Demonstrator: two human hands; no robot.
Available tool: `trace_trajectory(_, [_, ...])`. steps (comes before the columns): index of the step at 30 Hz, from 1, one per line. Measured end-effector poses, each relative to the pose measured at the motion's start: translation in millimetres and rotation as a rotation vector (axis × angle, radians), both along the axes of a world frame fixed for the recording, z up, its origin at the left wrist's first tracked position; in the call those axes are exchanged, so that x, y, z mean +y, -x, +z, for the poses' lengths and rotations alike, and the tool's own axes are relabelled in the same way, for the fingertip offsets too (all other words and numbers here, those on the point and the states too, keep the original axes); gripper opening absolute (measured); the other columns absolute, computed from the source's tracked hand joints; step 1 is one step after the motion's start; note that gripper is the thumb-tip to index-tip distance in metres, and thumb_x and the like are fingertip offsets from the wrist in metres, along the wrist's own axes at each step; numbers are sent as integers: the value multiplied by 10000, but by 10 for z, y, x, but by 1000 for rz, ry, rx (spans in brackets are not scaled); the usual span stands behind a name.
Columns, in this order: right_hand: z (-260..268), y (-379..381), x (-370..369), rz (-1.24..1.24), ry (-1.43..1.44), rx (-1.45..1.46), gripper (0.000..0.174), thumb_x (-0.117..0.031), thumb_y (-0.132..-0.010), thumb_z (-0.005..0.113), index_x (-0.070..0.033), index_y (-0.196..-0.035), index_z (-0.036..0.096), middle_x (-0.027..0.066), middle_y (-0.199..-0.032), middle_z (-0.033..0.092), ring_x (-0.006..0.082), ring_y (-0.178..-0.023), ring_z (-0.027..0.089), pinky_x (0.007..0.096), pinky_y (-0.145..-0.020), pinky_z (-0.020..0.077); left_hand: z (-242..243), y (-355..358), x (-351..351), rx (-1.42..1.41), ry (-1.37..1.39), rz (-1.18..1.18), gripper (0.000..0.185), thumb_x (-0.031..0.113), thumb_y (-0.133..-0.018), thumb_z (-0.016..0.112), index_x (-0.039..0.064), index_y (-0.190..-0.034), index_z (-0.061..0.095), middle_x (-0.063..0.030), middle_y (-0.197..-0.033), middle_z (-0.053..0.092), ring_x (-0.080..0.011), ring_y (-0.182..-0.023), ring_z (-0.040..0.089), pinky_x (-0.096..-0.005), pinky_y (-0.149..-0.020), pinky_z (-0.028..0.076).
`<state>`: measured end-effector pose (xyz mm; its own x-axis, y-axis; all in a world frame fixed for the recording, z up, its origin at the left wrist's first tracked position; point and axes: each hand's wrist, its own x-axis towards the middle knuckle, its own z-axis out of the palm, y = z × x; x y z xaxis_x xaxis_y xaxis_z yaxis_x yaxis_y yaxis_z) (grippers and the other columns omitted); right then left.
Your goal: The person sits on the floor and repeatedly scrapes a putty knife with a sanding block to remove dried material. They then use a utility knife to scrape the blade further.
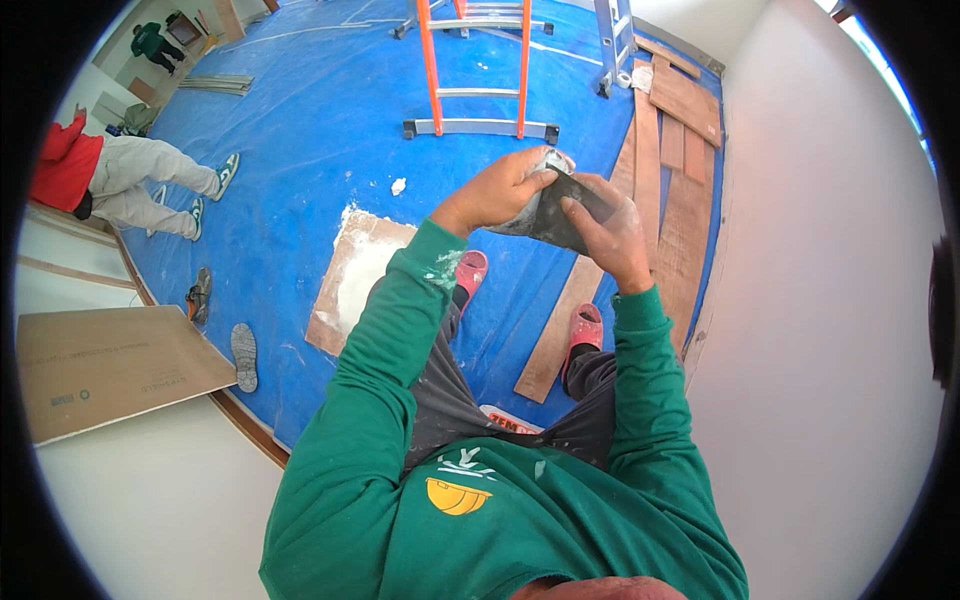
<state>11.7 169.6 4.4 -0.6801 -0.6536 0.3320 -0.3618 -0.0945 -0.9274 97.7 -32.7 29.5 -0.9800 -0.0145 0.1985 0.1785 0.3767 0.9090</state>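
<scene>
Both my hands are raised together in front of me, above the blue floor sheeting. My left hand grips a grey, white-smeared piece, perhaps a cloth or sandpaper, at its upper left. My right hand pinches a dark, flat, flexible-looking sheet with thumb and fingers; its exact kind cannot be told. The two pieces meet or overlap between the hands, where white residue shows. Below and to the left, a board coated with white powder or compound lies on the sheeting.
An orange stepladder stands ahead, another ladder beyond it. Wooden planks lie along the right wall. A person in red is at the left, near shoes and a gypsum board. Another person is far off.
</scene>
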Motion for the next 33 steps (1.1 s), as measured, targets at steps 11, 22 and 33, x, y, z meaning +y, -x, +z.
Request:
trace_trajectory(11, [-12, 36, 52, 45, -57, 15, 378, -214, -957, 768, 17, -1254, 726, 128, -1028, 797, 187, -950, 752, 352, -845, 589, -82, 27, -18, -45, -104, -60, 328, 118, -1128, 503, 5, -1420, 604, -84, -1325, 695, -168, -1223, 630, -348, -1099, 492])
trace_trajectory(22, [-51, 44, 19, 52, -65, -39, 373, -184, -968, 755, 29, -1272, 713, 102, -1086, 779, 159, -991, 711, 331, -880, 568, -8, 1, -8, -118, -71, -93, 340, 131, -1127, 534, 9, -1440, 593, -85, -1338, 694, -167, -1233, 624, -344, -1095, 492])
trace_trajectory(33, [-73, 3, -71, -24, 166, -222, 346, -167, -1007, 749, 22, -1294, 709, 99, -1135, 755, 176, -989, 713, 324, -872, 585, -277, 245, 171, 234, -133, 369, 288, 220, -1078, 641, 1, -1255, 701, -93, -1091, 769, -151, -1023, 684, -371, -923, 566])
